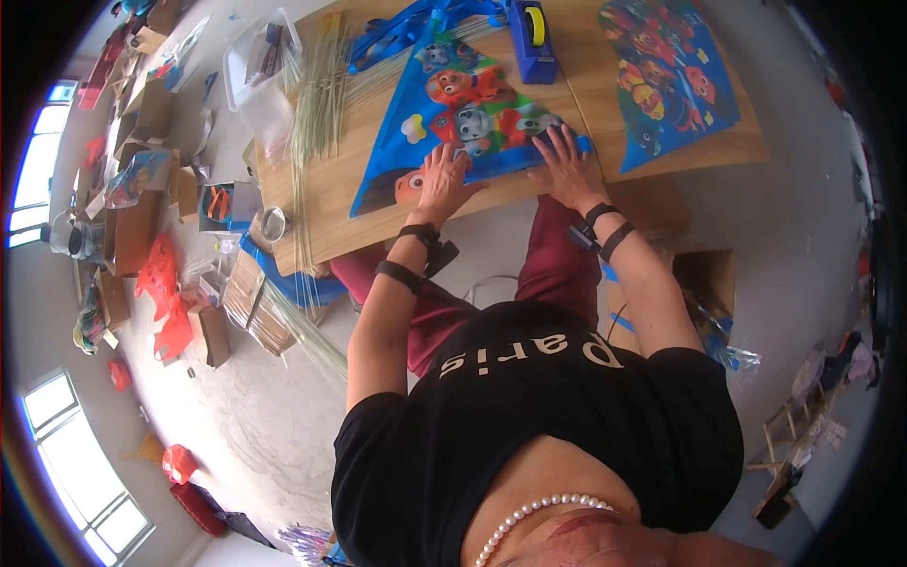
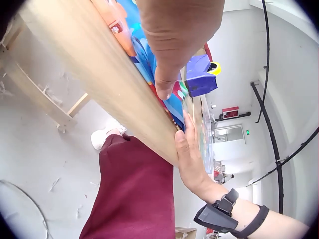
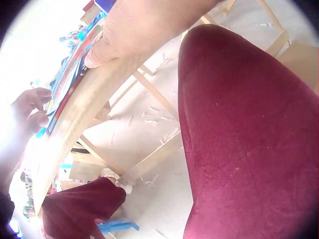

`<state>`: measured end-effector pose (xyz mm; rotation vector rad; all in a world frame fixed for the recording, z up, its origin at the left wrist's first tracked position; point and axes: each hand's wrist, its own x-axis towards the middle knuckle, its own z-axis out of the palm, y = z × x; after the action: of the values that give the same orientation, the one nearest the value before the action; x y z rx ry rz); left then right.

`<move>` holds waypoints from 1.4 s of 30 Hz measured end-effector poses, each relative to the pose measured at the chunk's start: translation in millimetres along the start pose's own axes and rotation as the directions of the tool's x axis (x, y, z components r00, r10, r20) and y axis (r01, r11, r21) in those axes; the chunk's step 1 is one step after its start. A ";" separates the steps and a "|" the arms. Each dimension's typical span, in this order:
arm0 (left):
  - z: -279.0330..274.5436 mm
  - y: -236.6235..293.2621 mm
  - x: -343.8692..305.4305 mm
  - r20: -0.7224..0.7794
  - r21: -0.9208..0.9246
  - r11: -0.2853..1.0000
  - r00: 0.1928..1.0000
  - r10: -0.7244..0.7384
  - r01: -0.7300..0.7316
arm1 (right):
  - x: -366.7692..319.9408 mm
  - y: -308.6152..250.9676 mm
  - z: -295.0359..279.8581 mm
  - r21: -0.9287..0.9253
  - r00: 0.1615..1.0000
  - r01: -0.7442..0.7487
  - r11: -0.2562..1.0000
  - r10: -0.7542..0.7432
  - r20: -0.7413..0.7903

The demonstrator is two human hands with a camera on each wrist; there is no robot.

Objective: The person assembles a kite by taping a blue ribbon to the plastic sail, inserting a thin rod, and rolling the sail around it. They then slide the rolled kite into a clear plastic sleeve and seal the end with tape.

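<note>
On my head feed, a blue sheet (image 1: 463,123) with cartoon print lay on the wooden table (image 1: 331,231) at 12 o'clock, roughly triangular, near side along the table's near edge. All clock positions below ran from the sheet's middle.

Left hand (image 1: 444,181): at 6 o'clock, on the near part of the sheet, fingers extended and slightly apart, pressing rather than gripping. My left wrist feed had its thumb touching the near edge.

Right hand (image 1: 567,172): at 4 o'clock, by the sheet's right corner, fingers spread and nearly straight, flat contact, nothing clasped. My right wrist feed had its thumb down on the edge too. I logged black straps with a small device on both wrists.

Around them: tape dispenser (image 1: 536,68), blue with yellow tape, upright at 1 o'clock, just beside the sheet; second sheet (image 1: 666,80), also printed, flat at 3 o'clock, apart from the first; thin pale sticks (image 1: 321,113) bundled at 9 o'clock; clear tub (image 1: 233,80) at 10; blue ribbon (image 1: 383,42) heaped at 11; small round tin (image 1: 274,224) at 8, by the table's left edge.

I saw the person seated at the table, in a black shirt (image 1: 539,397) and maroon trousers (image 1: 557,255).
</note>
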<state>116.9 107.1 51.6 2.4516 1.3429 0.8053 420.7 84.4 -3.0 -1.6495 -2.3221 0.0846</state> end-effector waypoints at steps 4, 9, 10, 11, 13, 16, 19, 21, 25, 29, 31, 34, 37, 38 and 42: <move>5.1 -7.6 4.6 0.135 -0.108 0.992 0.989 -0.057 0.072 | -0.1 -0.6 -0.1 0.007 0.999 -0.016 1.000 0.015 0.030; 11.6 -14.1 5.5 0.182 -0.208 0.970 0.980 -0.086 0.124 | -0.3 1.6 2.0 -0.012 1.000 0.006 1.000 -0.005 0.007; 11.1 -14.3 5.5 0.196 -0.221 0.966 0.976 -0.092 0.135 | -0.5 1.8 1.8 -0.008 1.000 0.004 1.000 -0.004 0.013; 10.6 -14.6 5.5 0.211 -0.233 0.961 0.973 -0.097 0.147 | -0.6 1.8 1.8 -0.005 1.000 0.002 1.000 -0.002 0.018; 9.8 -14.6 4.8 0.230 -0.228 0.961 0.967 -0.106 0.159 | -0.1 1.6 2.3 -0.001 1.000 0.005 1.000 -0.005 0.005; 9.0 -15.0 2.3 0.222 -0.231 0.963 0.971 -0.087 0.139 | -0.5 0.8 1.0 0.002 1.000 0.002 1.000 -0.002 0.002; 6.7 -17.0 -0.5 0.208 -0.229 0.968 0.977 -0.056 0.104 | 0.0 -0.5 -1.6 0.012 1.000 -0.005 1.000 0.005 0.012; 3.0 -16.0 -4.1 0.222 -0.220 0.970 0.974 -0.052 0.102 | -0.2 -1.0 -1.2 0.024 1.000 -0.007 1.000 0.007 0.013; 1.6 -15.9 -16.2 0.164 -0.114 0.993 0.986 -0.001 0.020 | 0.4 -0.9 -0.6 0.011 1.000 0.000 1.000 0.000 -0.008; 0.3 -10.1 -28.1 0.027 0.120 0.973 0.980 0.197 -0.199 | 0.1 -1.8 -2.7 -0.016 1.000 -0.009 1.000 0.009 0.005; 1.1 -6.8 -34.7 0.008 0.138 0.970 0.979 0.201 -0.200 | 1.1 -2.5 -3.7 -0.016 1.000 -0.002 1.000 0.002 -0.005; 6.6 -4.2 -42.8 0.010 0.145 0.976 0.986 0.164 -0.163 | 2.3 -2.7 -4.9 -0.010 1.000 -0.011 1.000 0.011 0.015; 10.6 -4.1 -47.7 0.006 0.127 0.983 0.992 0.130 -0.129 | 2.7 -1.6 -8.5 0.004 0.999 -0.023 1.000 0.022 0.041; 10.7 -3.8 -48.6 -0.016 0.123 0.983 0.990 0.137 -0.134 | 2.9 -1.0 -8.9 0.016 0.999 -0.020 1.000 0.020 0.040; 12.5 -2.5 -49.9 -0.071 0.128 0.977 0.981 0.181 -0.171 | 4.1 -2.4 -12.2 -0.012 1.000 -0.002 1.000 0.003 0.028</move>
<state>100.8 67.7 22.5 2.6901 1.2485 0.8984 420.5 85.9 10.0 -1.6676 -2.3453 0.0943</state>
